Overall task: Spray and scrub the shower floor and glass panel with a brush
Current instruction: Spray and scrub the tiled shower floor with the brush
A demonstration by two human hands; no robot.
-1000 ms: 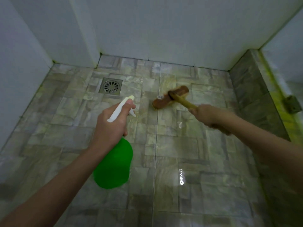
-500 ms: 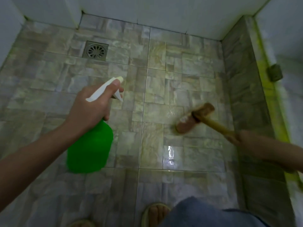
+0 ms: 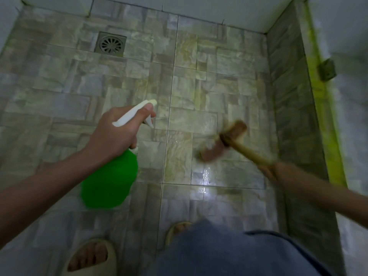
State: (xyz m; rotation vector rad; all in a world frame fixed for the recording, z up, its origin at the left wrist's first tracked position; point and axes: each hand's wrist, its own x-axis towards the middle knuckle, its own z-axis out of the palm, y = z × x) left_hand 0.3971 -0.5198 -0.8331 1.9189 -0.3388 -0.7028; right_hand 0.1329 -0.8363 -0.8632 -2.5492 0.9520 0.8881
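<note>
— Which step is this?

— Scrubbing the floor, I'd judge. The right hand [image 3: 267, 170] grips the far end of the wooden handle – motion blur smears it, so the fingers seem wrapped round it, but I can't make out each one. The brush [image 3: 222, 144] has its head down on the shower floor [image 3: 59, 86], ahead of that hand and toward the left.

— And the other hand?

— The left hand [image 3: 117, 134] is curled round the neck of the green spray bottle [image 3: 109, 180], whose body hangs below the wrist. One digit lies along the top of the white spray head; the trigger under it looks bare, so I'd say no squirt is being made.

— Where is the wet part?

— A shiny patch [image 3: 203, 176] sits between the two hands, just nearer the body than the brush head. The drain [image 3: 110, 44] lies well beyond the left hand, and the tiles round it look duller.

— So what does the next move call for?

— Probably a finger on the trigger, the nozzle aimed at the duller tiles, then the brush worked over them. The pane outside the right hand is likely the glass panel [image 3: 350, 46] – it comes after the floor.
</note>
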